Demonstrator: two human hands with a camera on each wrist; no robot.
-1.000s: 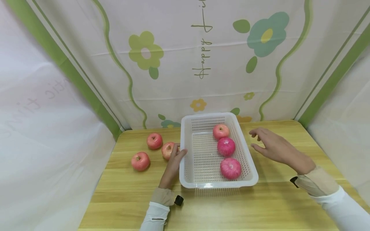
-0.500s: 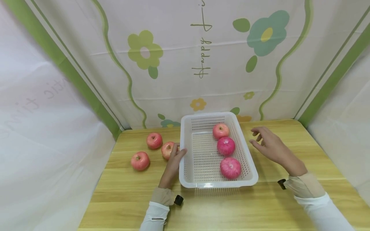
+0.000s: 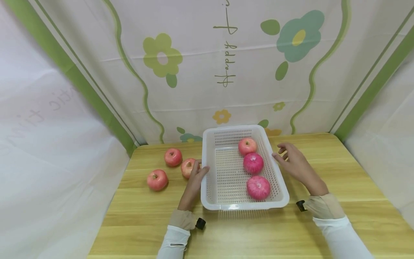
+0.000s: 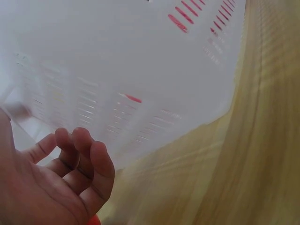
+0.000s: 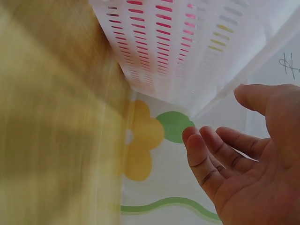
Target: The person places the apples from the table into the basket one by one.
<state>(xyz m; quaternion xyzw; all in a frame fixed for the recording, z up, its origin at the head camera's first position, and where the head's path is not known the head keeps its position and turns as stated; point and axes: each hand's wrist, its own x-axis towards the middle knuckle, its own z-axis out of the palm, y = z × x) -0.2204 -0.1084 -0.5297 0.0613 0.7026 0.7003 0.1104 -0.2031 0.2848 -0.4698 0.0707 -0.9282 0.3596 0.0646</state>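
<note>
the white perforated plastic basket [image 3: 226, 172] stands on the light wooden desk [image 3: 252, 233], toward its far edge and near the flower-printed backdrop cloth [image 3: 226, 54]. inside it, along the right wall, three pink-red apples lie in a row: far apple [image 3: 247, 146], middle apple [image 3: 253, 163], near apple [image 3: 258, 187].

left hand [image 3: 194, 180]: rests against the left long wall of the basket, thumb at the rim. the left wrist view shows the fingers [image 4: 89, 159] loosely bent and slightly apart beside the wall; a firm clamp on the rim cannot be confirmed.

right hand [image 3: 295, 165]: positioned just beside the right long wall. its fingers [image 5: 211, 154] are spread and relaxed, gripping nothing; the fingertips are near the rim, and contact cannot be told.

three more pink-red apples lie on the desk left of the basket: one [image 3: 188, 167] just beside the left hand, one [image 3: 173, 157] behind it, one [image 3: 157, 180] farther left.

judged step: both hands are taking position on opposite walls of the basket. the next move calls for the right fingers to meet the rim, and for even pressure from both sides, so that the basket stays level and the apples inside do not roll.
</note>
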